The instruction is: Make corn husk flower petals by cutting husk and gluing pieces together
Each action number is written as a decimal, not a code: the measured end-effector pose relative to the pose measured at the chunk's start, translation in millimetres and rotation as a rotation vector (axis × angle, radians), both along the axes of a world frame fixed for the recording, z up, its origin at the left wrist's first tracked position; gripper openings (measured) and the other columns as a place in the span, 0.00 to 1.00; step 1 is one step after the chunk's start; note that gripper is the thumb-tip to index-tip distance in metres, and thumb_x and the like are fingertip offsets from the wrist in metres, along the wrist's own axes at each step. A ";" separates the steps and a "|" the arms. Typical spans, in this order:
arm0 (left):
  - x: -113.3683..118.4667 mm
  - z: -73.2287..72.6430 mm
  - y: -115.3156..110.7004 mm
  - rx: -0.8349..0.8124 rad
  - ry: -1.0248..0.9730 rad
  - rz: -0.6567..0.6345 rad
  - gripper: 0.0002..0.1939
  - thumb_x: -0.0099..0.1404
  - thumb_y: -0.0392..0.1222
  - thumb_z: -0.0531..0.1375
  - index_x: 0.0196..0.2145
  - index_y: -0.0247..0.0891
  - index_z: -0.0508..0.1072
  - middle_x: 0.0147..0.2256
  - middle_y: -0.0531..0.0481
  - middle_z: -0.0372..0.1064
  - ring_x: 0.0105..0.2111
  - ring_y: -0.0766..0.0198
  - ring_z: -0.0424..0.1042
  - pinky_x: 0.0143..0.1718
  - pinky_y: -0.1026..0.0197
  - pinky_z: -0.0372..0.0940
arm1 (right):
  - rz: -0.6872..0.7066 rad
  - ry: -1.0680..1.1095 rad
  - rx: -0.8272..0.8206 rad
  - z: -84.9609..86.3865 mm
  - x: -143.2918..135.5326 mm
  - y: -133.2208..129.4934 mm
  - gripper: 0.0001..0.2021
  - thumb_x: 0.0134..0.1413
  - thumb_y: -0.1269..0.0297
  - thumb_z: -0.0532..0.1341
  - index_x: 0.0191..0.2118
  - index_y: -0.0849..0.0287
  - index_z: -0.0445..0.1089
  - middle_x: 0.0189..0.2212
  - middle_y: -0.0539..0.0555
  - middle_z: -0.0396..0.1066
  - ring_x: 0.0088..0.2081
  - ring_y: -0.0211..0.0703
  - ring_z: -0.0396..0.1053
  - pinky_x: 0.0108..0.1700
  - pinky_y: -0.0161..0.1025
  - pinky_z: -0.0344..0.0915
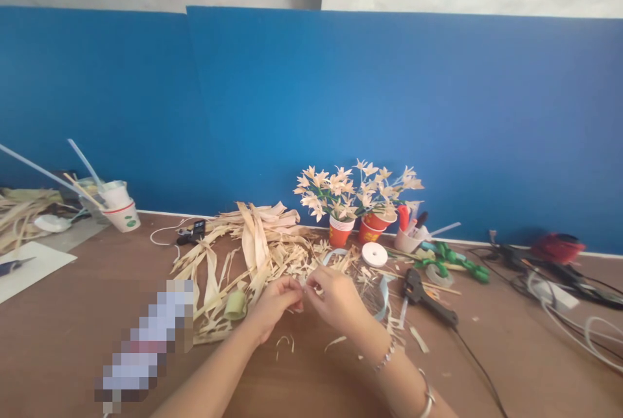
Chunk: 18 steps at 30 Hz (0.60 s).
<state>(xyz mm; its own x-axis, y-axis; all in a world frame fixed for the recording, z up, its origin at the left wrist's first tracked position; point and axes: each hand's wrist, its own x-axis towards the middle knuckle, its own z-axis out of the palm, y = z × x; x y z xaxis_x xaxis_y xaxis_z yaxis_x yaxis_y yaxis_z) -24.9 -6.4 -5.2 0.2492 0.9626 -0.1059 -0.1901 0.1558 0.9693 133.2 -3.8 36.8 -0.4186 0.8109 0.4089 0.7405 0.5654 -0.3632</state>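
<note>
My left hand [278, 304] and my right hand [335, 295] meet over the table, fingertips pinched close together. Between them is something small and pale, too small to name. Dried husk strips [256, 243] lie heaped just beyond and to the left of my hands. A green roll [235, 305] rests on the husks beside my left hand. Beyond my right hand lies a white spool [374, 254], and a black glue gun [428, 299] is to its right. Pale husk flowers [335, 191] stand in red paper cups [341, 233] at the back.
White cups [121, 213] with sticks stand at the back left. A pixelated object [146, 340] lies at the front left. Green wrapped pieces [457, 262], a pen cup [407, 239], cables and a white adapter [555, 295] are on the right. A blue partition [311, 93] edges the table.
</note>
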 end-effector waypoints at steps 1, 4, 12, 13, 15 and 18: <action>-0.1 -0.4 0.1 0.004 0.001 -0.003 0.03 0.52 0.37 0.60 0.24 0.36 0.68 0.20 0.54 0.66 0.23 0.67 0.65 0.30 0.63 0.57 | -0.001 0.000 0.002 -0.2 0.0 -0.1 0.04 0.50 0.73 0.58 0.27 0.59 0.66 0.27 0.51 0.69 0.30 0.39 0.66 0.33 0.33 0.56; -0.4 -0.7 -0.1 0.004 0.007 -0.007 0.04 0.52 0.37 0.60 0.24 0.36 0.68 0.20 0.54 0.66 0.24 0.67 0.65 0.31 0.63 0.57 | -0.002 -0.006 0.005 -0.1 0.4 -0.4 0.04 0.49 0.74 0.58 0.27 0.59 0.66 0.27 0.51 0.69 0.30 0.39 0.66 0.33 0.33 0.56; -1.0 0.5 -0.5 -0.010 0.002 -0.021 0.04 0.53 0.36 0.60 0.24 0.36 0.67 0.21 0.55 0.65 0.24 0.67 0.65 0.32 0.63 0.57 | 0.003 -0.010 0.020 -0.9 0.9 0.1 0.04 0.49 0.75 0.58 0.27 0.59 0.65 0.26 0.51 0.69 0.30 0.39 0.65 0.32 0.33 0.56; -0.9 0.7 -0.6 -0.012 -0.002 -0.020 0.04 0.52 0.36 0.60 0.24 0.36 0.67 0.20 0.55 0.65 0.24 0.67 0.65 0.32 0.63 0.57 | 0.004 -0.010 0.026 -1.2 0.7 0.2 0.05 0.48 0.75 0.58 0.27 0.59 0.65 0.26 0.51 0.69 0.29 0.39 0.65 0.32 0.33 0.56; -0.8 1.2 -0.7 -0.015 -0.008 -0.021 0.04 0.52 0.37 0.60 0.24 0.36 0.67 0.20 0.55 0.65 0.24 0.67 0.65 0.32 0.63 0.57 | 0.008 -0.012 0.036 -1.8 0.5 0.5 0.05 0.48 0.75 0.57 0.27 0.59 0.65 0.26 0.51 0.69 0.29 0.39 0.65 0.32 0.33 0.55; -1.0 1.5 -0.8 -0.012 -0.022 -0.030 0.04 0.51 0.37 0.61 0.23 0.36 0.67 0.20 0.54 0.65 0.24 0.67 0.65 0.32 0.63 0.57 | 0.013 -0.016 0.042 -2.4 0.4 0.6 0.05 0.48 0.75 0.58 0.27 0.59 0.65 0.26 0.51 0.68 0.29 0.39 0.65 0.32 0.33 0.55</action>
<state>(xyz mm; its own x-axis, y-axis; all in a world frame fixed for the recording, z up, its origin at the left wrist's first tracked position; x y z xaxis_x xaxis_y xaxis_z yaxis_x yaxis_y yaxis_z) -25.9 -7.2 -3.8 0.2807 0.9533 -0.1118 -0.2060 0.1736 0.9630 133.5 -3.2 34.5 -0.4358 0.7876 0.4357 0.7388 0.5895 -0.3266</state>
